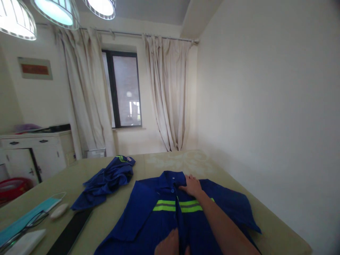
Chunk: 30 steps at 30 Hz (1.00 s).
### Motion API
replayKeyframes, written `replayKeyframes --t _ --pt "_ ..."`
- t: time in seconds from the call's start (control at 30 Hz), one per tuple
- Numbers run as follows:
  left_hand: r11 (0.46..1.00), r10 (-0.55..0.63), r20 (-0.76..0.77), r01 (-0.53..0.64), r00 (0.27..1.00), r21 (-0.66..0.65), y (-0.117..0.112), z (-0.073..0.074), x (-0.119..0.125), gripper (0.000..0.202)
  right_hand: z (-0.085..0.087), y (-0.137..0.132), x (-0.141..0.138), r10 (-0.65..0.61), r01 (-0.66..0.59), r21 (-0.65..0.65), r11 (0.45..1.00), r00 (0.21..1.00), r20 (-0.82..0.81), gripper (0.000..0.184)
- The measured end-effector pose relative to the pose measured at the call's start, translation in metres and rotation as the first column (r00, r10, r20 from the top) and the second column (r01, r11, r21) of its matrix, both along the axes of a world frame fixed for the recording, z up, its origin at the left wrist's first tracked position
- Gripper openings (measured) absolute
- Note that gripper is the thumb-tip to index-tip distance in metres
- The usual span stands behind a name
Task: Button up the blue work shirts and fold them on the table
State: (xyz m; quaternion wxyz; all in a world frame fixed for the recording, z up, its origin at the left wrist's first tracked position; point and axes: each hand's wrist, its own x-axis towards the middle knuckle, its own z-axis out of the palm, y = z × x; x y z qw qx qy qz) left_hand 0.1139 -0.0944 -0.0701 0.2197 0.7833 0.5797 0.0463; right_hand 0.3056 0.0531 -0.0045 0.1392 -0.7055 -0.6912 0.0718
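A blue work jacket (148, 216) lies spread on the table, its front facing up and its collar toward the far side. Yellow-green bands with a grey stripe cross its chest. My right hand (192, 186) rests flat beside the collar, fingers stretched away and thumb apart toward the neck opening. Low in the view, my left hand (168, 243) is closed at the front placket, with cloth between its fingers; the bottom edge of the picture cuts off part of it. A button shows below the collar.
On the table (156, 161), a crumpled blue garment (108, 180) lies left of the jacket. Nearer are a black flat object (70, 230), a white mouse-like object (59, 211), a light-blue mask (39, 210), a dark cable (25, 228) and a white box (28, 242). A wall borders the right side.
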Motion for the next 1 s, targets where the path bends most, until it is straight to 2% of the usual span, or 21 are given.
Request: replayKeyframes --t 0.1,0.17,0.23,0.3,0.37,0.43,0.5,0.57,0.63,0.7,0.77,0.8,0.83,0.9,0.97,1.0 --pt "0.998 0.048 0.015 -0.048 0.999 0.029 0.010 0.010 -0.008 0.079 0.011 -0.003 -0.008 0.144 -0.144 -0.005 0.990 0.988 -0.048 0.040" --pt "0.996 0.082 0.025 -0.083 0.996 0.040 0.017 0.021 -0.011 0.096 0.024 -0.011 -0.012 0.276 -0.275 0.018 0.961 0.958 -0.081 0.029" --pt "0.990 0.120 0.048 -0.123 0.992 0.068 0.022 0.032 -0.014 0.112 0.043 -0.026 -0.016 0.386 -0.382 0.054 0.923 0.916 -0.110 0.025" --pt "0.981 0.158 0.063 -0.164 0.985 0.104 0.024 0.042 -0.014 0.122 0.070 -0.046 -0.019 0.488 -0.477 0.102 0.873 0.860 -0.150 0.022" --pt "0.972 0.182 0.083 -0.192 0.980 0.134 0.025 0.051 -0.013 0.114 0.101 -0.070 -0.018 0.614 -0.585 0.186 0.789 0.761 -0.209 0.018" --pt "0.974 0.183 0.076 -0.191 0.980 0.125 0.025 0.059 -0.008 0.086 0.132 -0.093 -0.017 0.701 -0.650 0.268 0.711 0.685 -0.198 0.016" --pt "0.983 0.152 0.046 -0.156 0.987 0.101 0.025 0.065 -0.001 0.053 0.156 -0.107 -0.017 0.715 -0.661 0.288 0.693 0.681 -0.158 0.016" --pt "0.993 0.084 0.022 -0.085 0.996 0.085 0.025 0.068 0.006 0.031 0.169 -0.113 -0.017 0.707 -0.660 0.280 0.697 0.698 -0.112 0.017" --pt "0.996 0.007 0.023 -0.010 1.000 0.093 0.025 0.071 0.008 0.026 0.175 -0.111 -0.015 0.682 -0.636 0.301 0.710 0.727 -0.072 0.018" --pt "0.992 -0.015 0.029 0.011 0.999 0.128 0.028 0.079 -0.001 0.034 0.178 -0.105 -0.009 0.643 -0.584 0.376 0.719 0.764 -0.044 0.019" --pt "0.973 0.030 0.041 -0.038 0.999 0.228 0.037 0.098 -0.023 0.053 0.181 -0.095 0.003 0.589 -0.504 0.477 0.720 0.807 -0.037 0.023" --pt "0.946 0.075 0.057 -0.089 0.996 0.313 0.046 0.112 -0.038 0.062 0.181 -0.090 0.009 0.553 -0.448 0.526 0.723 0.832 -0.051 0.025" --pt "0.915 0.113 0.064 -0.129 0.991 0.382 0.057 0.129 -0.054 0.067 0.181 -0.084 0.016 0.508 -0.381 0.567 0.731 0.858 -0.077 0.028" --pt "0.815 0.226 0.111 -0.250 0.968 0.523 0.088 0.167 -0.090 0.059 0.174 -0.074 0.026 0.407 -0.232 0.612 0.757 0.899 -0.163 0.033" --pt "0.686 0.338 0.214 -0.396 0.916 0.610 0.125 0.196 -0.121 0.052 0.155 -0.064 0.031 0.334 -0.126 0.603 0.787 0.910 -0.246 0.036" --pt "0.630 0.376 0.277 -0.463 0.884 0.624 0.144 0.205 -0.134 0.053 0.140 -0.061 0.032 0.315 -0.103 0.585 0.804 0.910 -0.271 0.037"
